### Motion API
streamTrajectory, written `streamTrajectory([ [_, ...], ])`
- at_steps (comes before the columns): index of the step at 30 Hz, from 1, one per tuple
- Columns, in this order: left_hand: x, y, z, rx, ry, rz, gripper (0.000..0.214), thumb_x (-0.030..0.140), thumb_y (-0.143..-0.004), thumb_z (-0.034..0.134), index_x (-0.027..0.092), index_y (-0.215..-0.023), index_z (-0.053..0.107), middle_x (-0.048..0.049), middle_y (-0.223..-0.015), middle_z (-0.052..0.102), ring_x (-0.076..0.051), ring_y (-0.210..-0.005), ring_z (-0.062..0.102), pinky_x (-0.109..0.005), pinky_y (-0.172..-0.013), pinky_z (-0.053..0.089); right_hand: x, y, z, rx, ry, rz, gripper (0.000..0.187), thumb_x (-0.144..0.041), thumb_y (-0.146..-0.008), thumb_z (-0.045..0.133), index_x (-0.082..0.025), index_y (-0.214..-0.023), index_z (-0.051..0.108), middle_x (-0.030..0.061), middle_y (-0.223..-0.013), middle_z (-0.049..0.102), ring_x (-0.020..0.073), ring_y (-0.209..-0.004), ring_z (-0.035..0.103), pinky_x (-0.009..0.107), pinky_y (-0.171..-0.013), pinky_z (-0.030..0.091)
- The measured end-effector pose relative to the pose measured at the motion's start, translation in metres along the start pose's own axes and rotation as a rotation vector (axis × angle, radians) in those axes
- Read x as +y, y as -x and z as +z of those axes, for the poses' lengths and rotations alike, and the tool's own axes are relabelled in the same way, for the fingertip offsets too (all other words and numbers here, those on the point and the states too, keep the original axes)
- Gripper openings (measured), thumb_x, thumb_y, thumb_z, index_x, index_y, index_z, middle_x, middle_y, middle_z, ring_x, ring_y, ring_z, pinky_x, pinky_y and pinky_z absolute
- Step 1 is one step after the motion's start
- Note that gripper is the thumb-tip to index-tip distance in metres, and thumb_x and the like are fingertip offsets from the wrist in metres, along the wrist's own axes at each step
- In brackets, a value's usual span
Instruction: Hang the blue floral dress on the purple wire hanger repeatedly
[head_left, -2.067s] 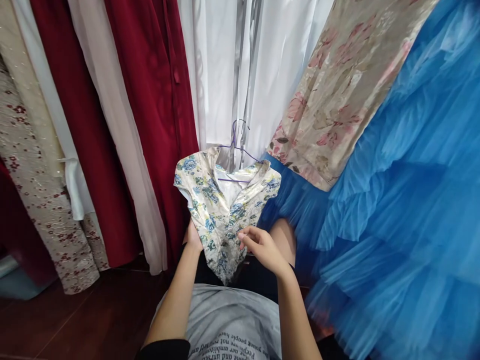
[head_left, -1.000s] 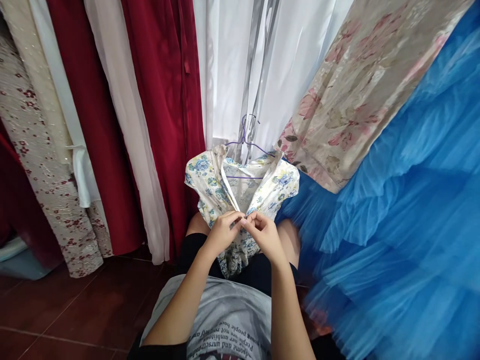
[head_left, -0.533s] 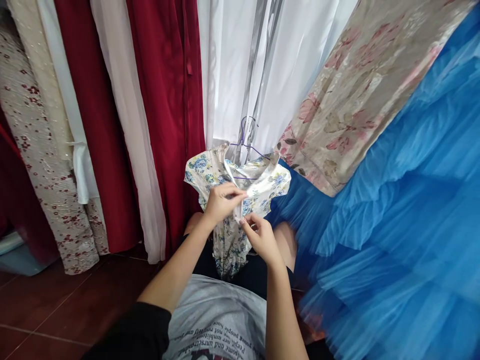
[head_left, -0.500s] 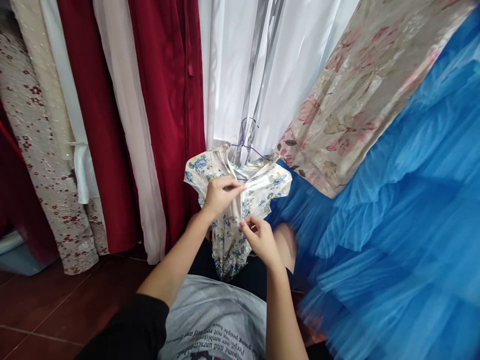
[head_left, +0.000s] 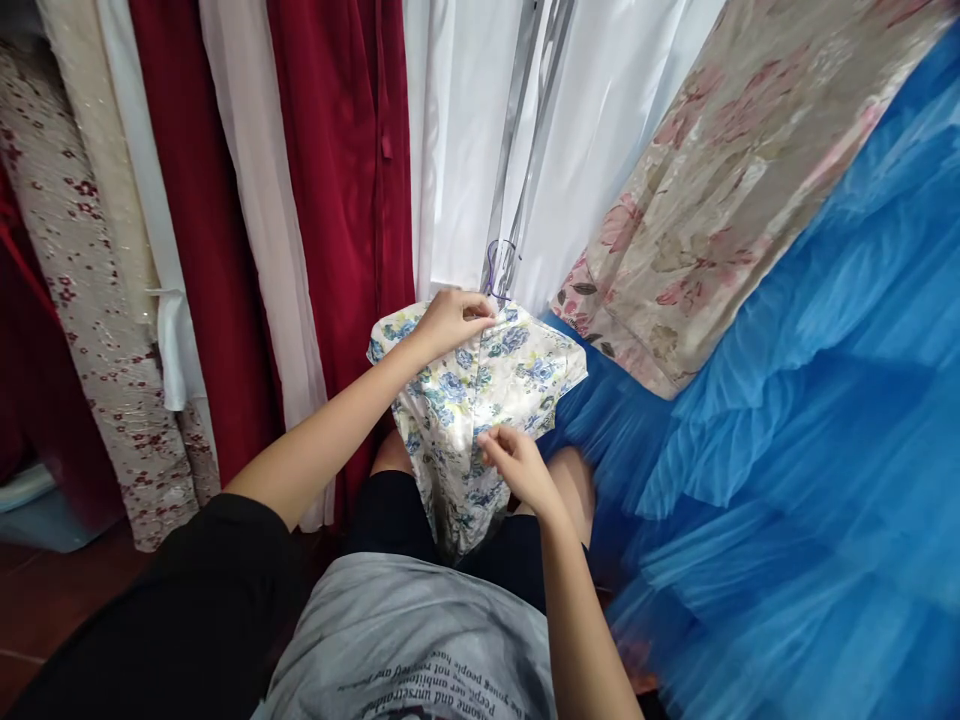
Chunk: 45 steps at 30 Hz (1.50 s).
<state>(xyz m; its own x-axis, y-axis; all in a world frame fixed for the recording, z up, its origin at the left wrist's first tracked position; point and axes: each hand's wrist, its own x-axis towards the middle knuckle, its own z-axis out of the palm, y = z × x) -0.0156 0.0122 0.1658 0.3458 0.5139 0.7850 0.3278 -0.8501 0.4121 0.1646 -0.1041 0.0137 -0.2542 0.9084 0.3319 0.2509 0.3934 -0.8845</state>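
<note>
A white dress (head_left: 517, 375) with blue and yellow-green flowers hangs over my lap on a purple wire hanger (head_left: 496, 275). A straight seam runs down the middle of the dress. At the top of that seam, by the neckline, my left hand (head_left: 456, 322) is closed in a pinch; any small pull between its fingertips is too small to make out. Lower on the seam my right hand (head_left: 517, 465) has thumb and forefinger drawn together at the fabric. The lower part of the dress drapes between my knees.
Red dresses (head_left: 334, 200) and a patterned gown (head_left: 82, 280) hang on the left. Behind the hanger is white cloth (head_left: 457, 150). A pink-flowered garment (head_left: 675, 230) and blue tulle (head_left: 772, 480) crowd the right. A light-blue bin (head_left: 56, 515) stands at lower left.
My left hand has moved up along the seam to the neckline. The dress's open edges have come together, and the flowered cloth lies flat. My right hand stays low on the seam.
</note>
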Motion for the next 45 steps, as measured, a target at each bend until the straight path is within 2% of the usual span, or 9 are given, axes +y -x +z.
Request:
streamTrajectory([
  [5, 0.003, 0.014, -0.012, -0.221, -0.016, 0.145, 0.034, 0.009, -0.080, 0.072, 0.016, -0.113, 0.075, -0.0096, -0.112, 0.077, -0.021, -0.102, 0.073, -0.035, -0.091, 0.060, -0.034, -0.088, -0.016, 0.143, -0.164, -0.121, 0.045, -0.067, -0.090, 0.055, -0.023, -0.084, 0.060, 0.0009, -0.071, 0.062, 0.0156, -0.056, 0.052, 0.028, -0.053, 0.042],
  [9, 0.001, 0.013, -0.016, -0.190, 0.001, 0.162, 0.035, 0.002, -0.085, 0.058, 0.015, -0.114, 0.072, -0.0075, -0.108, 0.078, -0.018, -0.101, 0.075, -0.035, -0.094, 0.060, -0.052, -0.130, -0.022, 0.202, 0.005, -0.297, 0.043, -0.059, -0.094, 0.053, -0.021, -0.073, 0.057, 0.0016, -0.067, 0.061, 0.0156, -0.059, 0.052, 0.029, -0.058, 0.042],
  [14, 0.005, 0.011, -0.017, -0.135, -0.003, 0.146, 0.034, 0.004, -0.083, 0.061, 0.017, -0.114, 0.069, -0.0042, -0.098, 0.077, -0.017, -0.094, 0.075, -0.030, -0.086, 0.060, -0.054, -0.129, -0.022, 0.376, 0.188, -0.392, 0.030, -0.045, -0.096, 0.056, -0.022, -0.078, 0.055, 0.0002, -0.068, 0.061, 0.0156, -0.063, 0.053, 0.029, -0.063, 0.039],
  [19, 0.012, 0.011, -0.013, -0.096, -0.020, 0.129, 0.020, 0.010, -0.086, 0.063, 0.018, -0.104, 0.066, 0.0007, -0.077, 0.069, -0.014, -0.073, 0.069, -0.026, -0.071, 0.055, -0.055, -0.121, -0.021, 0.324, 0.215, -0.439, 0.027, -0.034, -0.096, 0.053, -0.023, -0.071, 0.049, -0.0016, -0.064, 0.056, 0.0146, -0.060, 0.050, 0.029, -0.062, 0.038],
  [25, 0.013, 0.013, -0.015, -0.147, 0.100, 0.116, 0.021, 0.011, -0.084, 0.065, 0.017, -0.104, 0.062, -0.0028, -0.091, 0.070, -0.015, -0.087, 0.071, -0.028, -0.080, 0.057, -0.054, -0.117, -0.024, 0.395, 0.243, -0.455, 0.024, -0.043, -0.094, 0.060, -0.023, -0.082, 0.051, -0.0024, -0.067, 0.057, 0.0144, -0.060, 0.051, 0.028, -0.060, 0.039],
  [30, 0.012, 0.018, -0.014, -0.151, 0.021, 0.169, 0.023, 0.003, -0.083, 0.057, 0.017, -0.100, 0.063, -0.0030, -0.093, 0.070, -0.016, -0.088, 0.070, -0.029, -0.080, 0.055, -0.055, -0.120, -0.028, 0.265, 0.211, -0.403, 0.035, -0.041, -0.094, 0.057, -0.023, -0.065, 0.051, -0.0009, -0.058, 0.056, 0.0147, -0.056, 0.049, 0.028, -0.059, 0.038],
  [34, 0.011, 0.013, -0.004, -0.002, -0.086, 0.217, 0.021, 0.000, -0.080, 0.054, 0.018, -0.087, 0.059, -0.0003, -0.083, 0.067, -0.015, -0.080, 0.067, -0.029, -0.076, 0.053, -0.048, -0.131, -0.030, 0.187, 0.086, -0.252, 0.037, -0.046, -0.088, 0.060, -0.022, -0.060, 0.052, -0.0006, -0.050, 0.057, 0.0140, -0.049, 0.047, 0.028, -0.054, 0.037],
  [40, -0.054, -0.017, -0.053, 0.527, 0.037, 0.041, 0.022, 0.000, -0.073, 0.054, 0.019, -0.084, 0.052, 0.0006, -0.081, 0.061, -0.015, -0.084, 0.068, -0.027, -0.077, 0.053, -0.030, -0.130, -0.039, 0.018, 0.141, -0.094, 0.037, -0.044, -0.079, 0.066, -0.020, -0.052, 0.057, -0.0001, -0.043, 0.055, 0.0124, -0.045, 0.041, 0.028, -0.050, 0.031],
  [45, -0.130, 0.031, -0.093, 0.689, -0.026, -0.320, 0.018, 0.006, -0.068, 0.057, 0.020, -0.076, 0.047, 0.0030, -0.073, 0.054, -0.016, -0.083, 0.066, -0.025, -0.079, 0.053, -0.027, -0.117, -0.035, -0.088, -0.002, -0.047, 0.034, -0.044, -0.076, 0.070, -0.018, -0.055, 0.063, -0.0011, -0.043, 0.055, 0.0111, -0.044, 0.042, 0.027, -0.050, 0.032],
])
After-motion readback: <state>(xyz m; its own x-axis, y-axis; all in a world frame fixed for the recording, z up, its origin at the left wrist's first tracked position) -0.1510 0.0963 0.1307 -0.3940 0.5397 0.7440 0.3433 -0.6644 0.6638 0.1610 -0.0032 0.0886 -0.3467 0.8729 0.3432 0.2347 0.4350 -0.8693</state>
